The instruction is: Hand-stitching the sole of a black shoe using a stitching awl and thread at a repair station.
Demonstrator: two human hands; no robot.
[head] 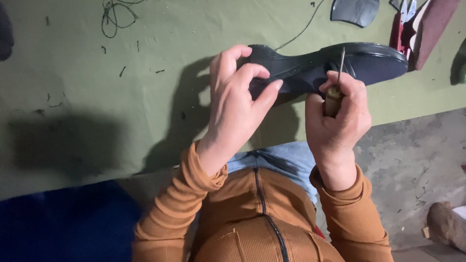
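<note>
A dark rubber shoe sole [369, 63] lies bottom-up across the near edge of the green table [97, 97]. My left hand [238, 102] grips the sole's heel end, fingers curled over its rim. My right hand [337, 116] is closed around a wooden-handled awl [336, 87]. The awl's thin metal shaft points up against the middle of the sole. A dark thread [301, 29] trails from the sole toward the far side of the table.
A tangle of dark thread [114, 17] lies at the far left. A grey cut leather piece [354, 10] and a maroon block [429, 29] sit at the far right. Grey concrete floor [412, 165] shows to the right, a blue surface [58, 223] to the lower left.
</note>
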